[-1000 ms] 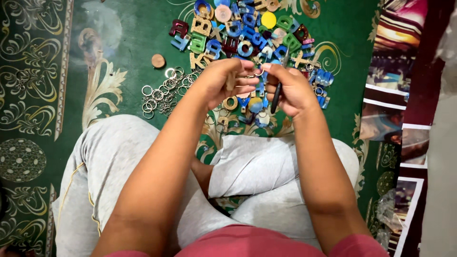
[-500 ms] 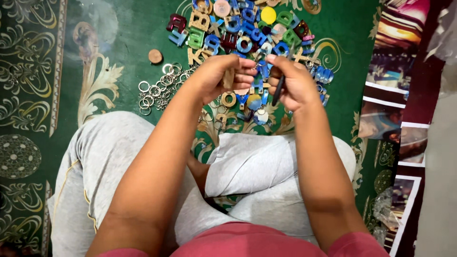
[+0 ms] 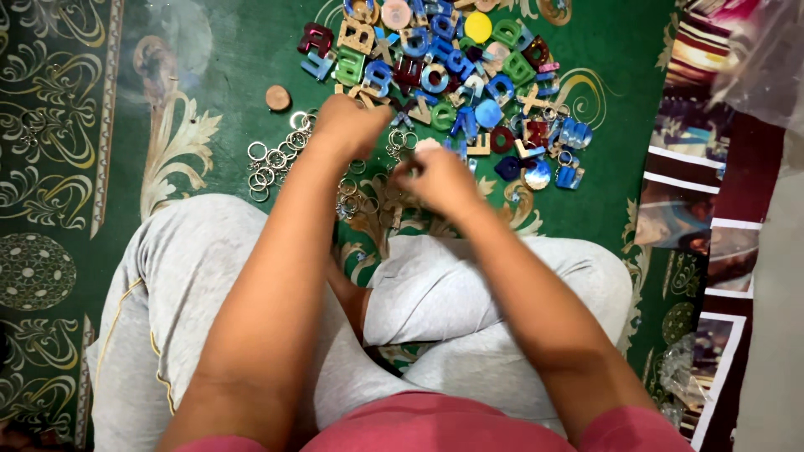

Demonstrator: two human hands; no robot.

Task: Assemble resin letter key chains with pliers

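Note:
I sit cross-legged on a green patterned carpet (image 3: 209, 67). My left hand (image 3: 347, 125) reaches down to the near edge of a pile of colourful letter-shaped pieces (image 3: 452, 67), its fingers curled and motion-blurred. Lower and to the right, over the carpet in front of my knee, my right hand (image 3: 440, 180) shows only its back, with the fingers curled under. What either hand holds is hidden. A cluster of metal key rings (image 3: 272, 157) lies just left of my left wrist.
A small round wooden disc (image 3: 277, 98) lies left of the letter pile. More rings and chains (image 3: 360, 197) lie between my hands. Printed photo sheets (image 3: 687, 209) and clear plastic bags (image 3: 758, 59) line the right side. My grey-trousered legs (image 3: 452, 293) fill the foreground.
My hands were together in front of me, working a small piece with a dark tool. They have parted: the left has gone out to the pile, and the right has dropped lower.

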